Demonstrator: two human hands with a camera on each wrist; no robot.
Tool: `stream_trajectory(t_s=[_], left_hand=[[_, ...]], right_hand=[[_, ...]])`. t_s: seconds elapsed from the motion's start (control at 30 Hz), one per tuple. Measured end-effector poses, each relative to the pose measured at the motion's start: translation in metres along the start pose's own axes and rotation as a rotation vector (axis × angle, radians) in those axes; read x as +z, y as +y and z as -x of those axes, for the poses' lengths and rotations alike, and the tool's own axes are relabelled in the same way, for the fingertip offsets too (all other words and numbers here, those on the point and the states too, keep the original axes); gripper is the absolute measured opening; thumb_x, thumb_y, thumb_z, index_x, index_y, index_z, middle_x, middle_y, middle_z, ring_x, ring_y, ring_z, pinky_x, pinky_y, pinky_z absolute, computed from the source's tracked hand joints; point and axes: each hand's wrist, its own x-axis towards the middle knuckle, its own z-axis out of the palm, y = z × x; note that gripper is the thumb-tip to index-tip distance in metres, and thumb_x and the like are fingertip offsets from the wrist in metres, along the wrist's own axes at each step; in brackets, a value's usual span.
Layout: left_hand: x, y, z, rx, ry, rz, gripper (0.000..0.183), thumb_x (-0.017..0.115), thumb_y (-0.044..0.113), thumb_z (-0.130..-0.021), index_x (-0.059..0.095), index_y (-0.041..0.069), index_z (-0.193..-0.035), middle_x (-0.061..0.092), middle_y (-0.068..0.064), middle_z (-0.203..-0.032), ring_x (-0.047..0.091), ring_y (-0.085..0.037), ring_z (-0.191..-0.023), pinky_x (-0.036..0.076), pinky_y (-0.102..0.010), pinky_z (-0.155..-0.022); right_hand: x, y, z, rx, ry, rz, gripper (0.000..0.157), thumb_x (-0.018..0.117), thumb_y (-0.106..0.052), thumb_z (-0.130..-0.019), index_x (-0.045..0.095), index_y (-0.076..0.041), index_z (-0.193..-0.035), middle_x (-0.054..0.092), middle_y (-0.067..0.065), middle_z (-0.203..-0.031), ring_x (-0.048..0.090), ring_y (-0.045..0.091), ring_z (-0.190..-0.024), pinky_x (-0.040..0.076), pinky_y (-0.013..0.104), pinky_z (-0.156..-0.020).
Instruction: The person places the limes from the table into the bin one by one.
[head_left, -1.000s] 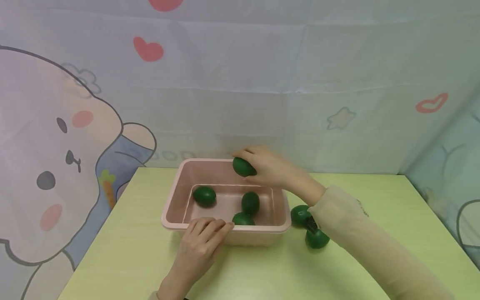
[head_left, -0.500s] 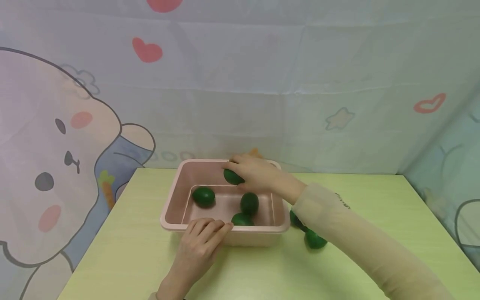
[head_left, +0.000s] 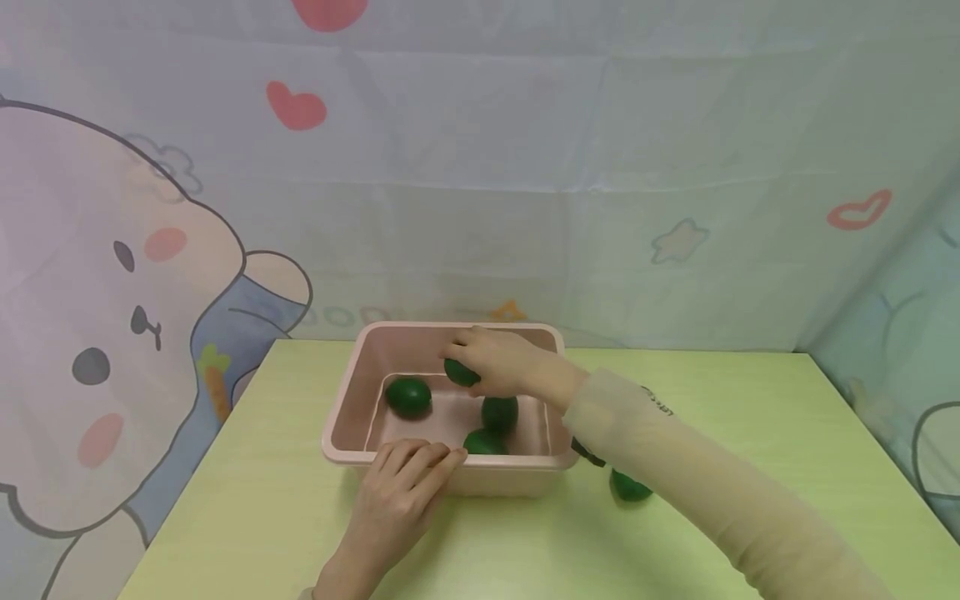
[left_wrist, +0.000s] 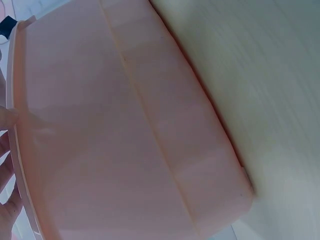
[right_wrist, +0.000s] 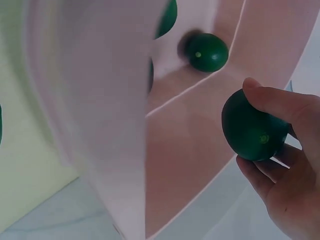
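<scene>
A pink plastic tub point(head_left: 517, 480) stands on the table. My left hand point(head_left: 400, 496) grips its front rim; the left wrist view shows fingers over the rim and a fingertip point(left_wrist: 7, 119) against its outer side. Inside the back part of the tub, my right hand point(head_left: 501, 360) holds a dark green oval, lime-like fruit point(right_wrist: 250, 127) between thumb and fingers, above the tub floor. Three similar fruits lie in the tub: one at left point(head_left: 408, 397), one right of the middle point(head_left: 500, 413), and one near the front wall point(head_left: 484, 442), partly hidden by the rim.
Right of the tub, two more green fruits, a nearer one point(head_left: 630, 486) and one mostly behind my sleeve point(head_left: 587, 452), lie on the pale yellow-green table point(head_left: 247, 467). A printed cloth point(head_left: 480, 192) hangs behind the table's back edge.
My right hand has moved left and down into the tub with the green fruit, from above its back right rim. My left hand keeps its place on the front rim.
</scene>
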Motion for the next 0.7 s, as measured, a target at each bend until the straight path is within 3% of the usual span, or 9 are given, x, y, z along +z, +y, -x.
stream_trajectory(t_s=[0.7], left_hand=[[0.0010, -0.0005, 0.0020, -0.002, -0.009, -0.005, 0.027, 0.045, 0.019, -0.095, 0.071, 0.012, -0.094, 0.065, 0.000, -0.085, 0.057, -0.020, -0.079, 0.046, -0.031, -0.073]], right_hand=[[0.0077, -0.0046, -0.0057, 0.021, -0.057, -0.008, 0.064, 0.073, -0.025, -0.075, 0.044, -0.019, -0.132, 0.048, 0.002, -0.130, 0.047, 0.019, -0.122, 0.046, 0.035, -0.097]])
